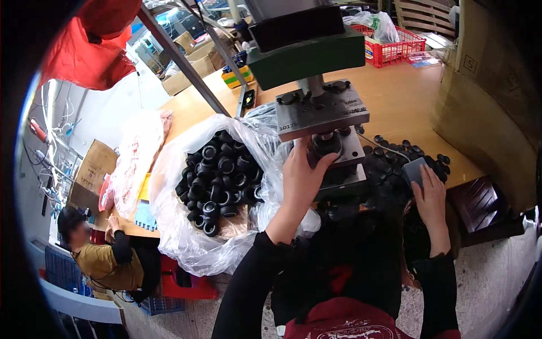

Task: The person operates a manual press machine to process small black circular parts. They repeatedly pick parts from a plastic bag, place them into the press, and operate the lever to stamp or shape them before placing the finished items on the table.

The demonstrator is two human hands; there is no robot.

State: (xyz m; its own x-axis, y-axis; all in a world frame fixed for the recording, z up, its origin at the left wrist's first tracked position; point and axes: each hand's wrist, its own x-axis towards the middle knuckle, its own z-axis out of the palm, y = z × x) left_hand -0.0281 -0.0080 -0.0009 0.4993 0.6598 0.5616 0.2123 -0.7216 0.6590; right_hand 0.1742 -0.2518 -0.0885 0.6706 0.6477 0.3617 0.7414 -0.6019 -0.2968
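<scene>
Press (pixel 306 59) stands ahead of me on the bench (pixel 389 90). My left fingers (pixel 301 151) sit around a round part (pixel 328 147) beneath its upper plate (pixel 322 107). Left of press: open bag (pixel 169 223), caps (pixel 220 175) heaped inside. Right: scattered discs (pixel 419 150), my right fingers (pixel 434 177) on a block (pixel 413 171) by them. Behind, to the right: basket (pixel 402 52). Far right: cardboard (pixel 480 110). Far left: another person (pixel 110 264) at the bench's side.

Glare is bleaching cables (pixel 52 147) beyond the left edge of the wooden table (pixel 389 93); the rim is bending and darkening.
</scene>
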